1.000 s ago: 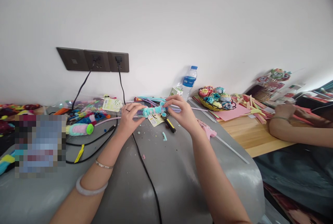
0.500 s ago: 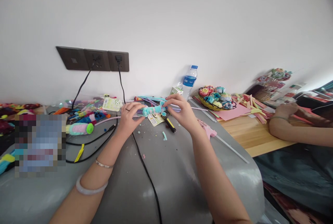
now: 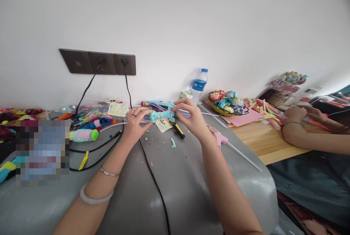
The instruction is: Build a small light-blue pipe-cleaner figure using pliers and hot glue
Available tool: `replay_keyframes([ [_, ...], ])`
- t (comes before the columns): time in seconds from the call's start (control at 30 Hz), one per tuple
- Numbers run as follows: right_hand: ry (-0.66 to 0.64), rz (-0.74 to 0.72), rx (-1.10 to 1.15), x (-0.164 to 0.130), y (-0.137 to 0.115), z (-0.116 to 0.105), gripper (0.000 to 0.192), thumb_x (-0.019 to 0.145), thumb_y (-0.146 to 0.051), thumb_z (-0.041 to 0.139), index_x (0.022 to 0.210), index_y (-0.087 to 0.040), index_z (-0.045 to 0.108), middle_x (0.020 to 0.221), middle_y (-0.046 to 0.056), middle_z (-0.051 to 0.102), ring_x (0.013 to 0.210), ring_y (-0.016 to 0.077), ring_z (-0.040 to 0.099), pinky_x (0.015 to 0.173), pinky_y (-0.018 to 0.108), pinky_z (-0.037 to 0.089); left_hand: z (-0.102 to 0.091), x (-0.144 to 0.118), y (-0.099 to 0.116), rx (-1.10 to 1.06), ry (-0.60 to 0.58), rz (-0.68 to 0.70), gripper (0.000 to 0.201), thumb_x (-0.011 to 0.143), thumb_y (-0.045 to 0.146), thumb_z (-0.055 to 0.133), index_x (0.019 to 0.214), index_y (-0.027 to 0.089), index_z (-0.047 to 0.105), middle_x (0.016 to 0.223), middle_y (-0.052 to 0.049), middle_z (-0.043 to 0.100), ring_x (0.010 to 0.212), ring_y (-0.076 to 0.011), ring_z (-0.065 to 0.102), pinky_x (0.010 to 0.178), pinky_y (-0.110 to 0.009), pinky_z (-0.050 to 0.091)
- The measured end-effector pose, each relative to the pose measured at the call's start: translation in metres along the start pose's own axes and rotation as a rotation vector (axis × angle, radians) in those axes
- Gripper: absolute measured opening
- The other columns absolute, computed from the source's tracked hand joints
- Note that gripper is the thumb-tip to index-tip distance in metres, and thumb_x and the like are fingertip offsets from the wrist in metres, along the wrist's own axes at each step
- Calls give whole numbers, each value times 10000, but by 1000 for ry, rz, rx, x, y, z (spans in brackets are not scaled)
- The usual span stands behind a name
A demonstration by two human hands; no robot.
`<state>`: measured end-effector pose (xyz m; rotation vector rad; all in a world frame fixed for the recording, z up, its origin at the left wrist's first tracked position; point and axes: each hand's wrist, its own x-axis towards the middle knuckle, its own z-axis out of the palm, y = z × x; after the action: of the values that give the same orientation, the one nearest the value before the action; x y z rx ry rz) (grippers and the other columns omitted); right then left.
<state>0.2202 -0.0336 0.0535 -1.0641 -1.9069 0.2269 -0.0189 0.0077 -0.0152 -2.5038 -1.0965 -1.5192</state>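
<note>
Between my two hands, above the grey table [image 3: 186, 184], is a small fuzzy turquoise figure [image 3: 160, 116] that looks made of pipe cleaners, with some purple at its left end. My left hand [image 3: 137, 122] is closed on its left end, thumb below and fingers above. At its right end, my right hand [image 3: 190, 116] pinches a turquoise part between thumb and fingers. Just behind and below lies a yellow-and-black tool [image 3: 179, 130], beside a printed card [image 3: 164, 125]. A short turquoise scrap [image 3: 173, 142] rests nearer me.
Black cables [image 3: 155, 180] cross the table. A glue gun, pale pink [image 3: 218, 136], lies right of my hand. Behind stand a water bottle [image 3: 199, 85] and a basket of paper flowers [image 3: 226, 104]. Pipe cleaners [image 3: 98, 122] pile up left. Another person's arms [image 3: 308, 136] rest at the wooden table.
My hands and the turquoise figure hold almost the same position. At the right, the other person's hands have shifted slightly.
</note>
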Motion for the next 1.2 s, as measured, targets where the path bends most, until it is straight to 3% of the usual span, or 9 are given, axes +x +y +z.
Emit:
replay_keyframes([
  [0.27, -11, -6, 9, -1, -1, 2, 209, 871, -104, 522, 857, -223, 693, 1067, 77, 614, 1040, 234, 608, 943, 408, 455, 0, 0, -1, 2, 14, 31, 297, 850, 194, 687, 1139, 253, 650, 1124, -59, 687, 1091, -260, 626, 968, -424, 430],
  [0.43, 189, 65, 65, -7, 1, -1, 153, 874, -144, 524, 933, -230, 636, 1011, 54, 656, 947, 210, 606, 829, 356, 449, -1, 1, 1, 11, 28, -2, 301, 830, 178, 685, 1117, 252, 640, 1115, -63, 681, 1079, -266, 625, 968, -422, 433],
  [0.57, 281, 211, 257, -30, 11, 13, 77, 879, -222, 572, 886, -237, 496, 919, 29, 620, 838, 183, 561, 743, 315, 418, -1, 1, 4, -9, 153, -99, 302, 799, 161, 683, 1077, 229, 588, 1073, -68, 663, 1059, -263, 623, 958, -411, 443],
  [0.7, 164, 334, 471, -61, 13, 48, 264, 889, -307, 598, 785, -251, 362, 780, -15, 523, 656, 145, 430, 604, 271, 360, 0, -2, 4, -2, 308, -278, 335, 748, 184, 720, 1018, 224, 525, 968, -36, 610, 948, -239, 596, 907, -396, 448],
  [0.83, -59, 394, 513, -78, 5, 75, 305, 884, -386, 630, 752, -242, 396, 734, -17, 501, 637, 145, 395, 588, 271, 330, 1, -5, 0, 13, 447, -443, 342, 755, 224, 713, 1004, 235, 479, 969, -28, 567, 951, -231, 554, 887, -386, 438],
  [1.03, -145, 387, 555, -81, 3, 81, 335, 924, -516, 585, 801, -238, 443, 778, 5, 507, 658, 161, 400, 592, 285, 322, -1, -8, -6, -9, 487, -485, 338, 801, 261, 687, 1052, 240, 461, 1027, -46, 549, 998, -237, 543, 915, -417, 443],
  [1.2, -162, 328, 525, -85, 2, 80, 366, 1021, -535, 372, 808, -240, 413, 794, 10, 494, 679, 169, 413, 648, 305, 358, 0, -9, -7, -12, 487, -470, 339, 805, 235, 685, 1067, 240, 469, 1052, -50, 560, 1025, -236, 552, 942, -431, 447],
])
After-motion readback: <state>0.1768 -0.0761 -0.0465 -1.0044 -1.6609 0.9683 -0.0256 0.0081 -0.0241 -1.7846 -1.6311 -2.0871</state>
